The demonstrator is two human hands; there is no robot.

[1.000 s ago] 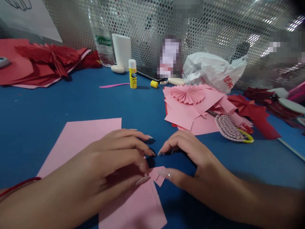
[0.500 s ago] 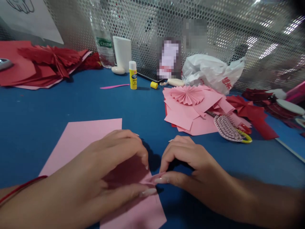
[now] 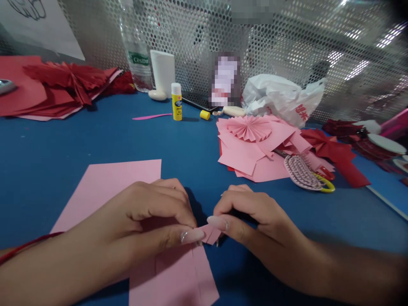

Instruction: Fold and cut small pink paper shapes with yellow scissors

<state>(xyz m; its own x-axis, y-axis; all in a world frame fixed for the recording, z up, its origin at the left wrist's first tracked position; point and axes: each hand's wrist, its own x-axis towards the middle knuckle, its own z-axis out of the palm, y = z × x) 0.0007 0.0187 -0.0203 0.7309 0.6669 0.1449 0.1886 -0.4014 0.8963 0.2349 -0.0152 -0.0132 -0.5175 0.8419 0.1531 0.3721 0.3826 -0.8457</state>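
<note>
Between my two hands is a small folded strip of pink paper (image 3: 211,234). My left hand (image 3: 156,212) is closed on the strip's left end, thumb below and fingers curled above. At the other end, my right hand (image 3: 255,216) pinches the strip between thumb and forefinger. Beneath my left hand lies a larger sheet of pink paper (image 3: 127,172) on the blue table. Another pink sheet (image 3: 178,276) with crease lines reaches toward the near edge of the view. The strip's left part is hidden by my left fingers.
Ahead stand a yellow glue stick (image 3: 177,102), its yellow cap (image 3: 205,114) and a pink plastic knife-like strip (image 3: 151,116). Pink papers (image 3: 242,159) with a pleated fan and a hairbrush (image 3: 301,172) lie to the right. Red papers (image 3: 60,91) sit at far left, a plastic bag (image 3: 277,95) behind.
My right thumb has risen and tilted on the strip, showing more of its folded face. My left thumb has shifted slightly up and left. The view has moved a little.
</note>
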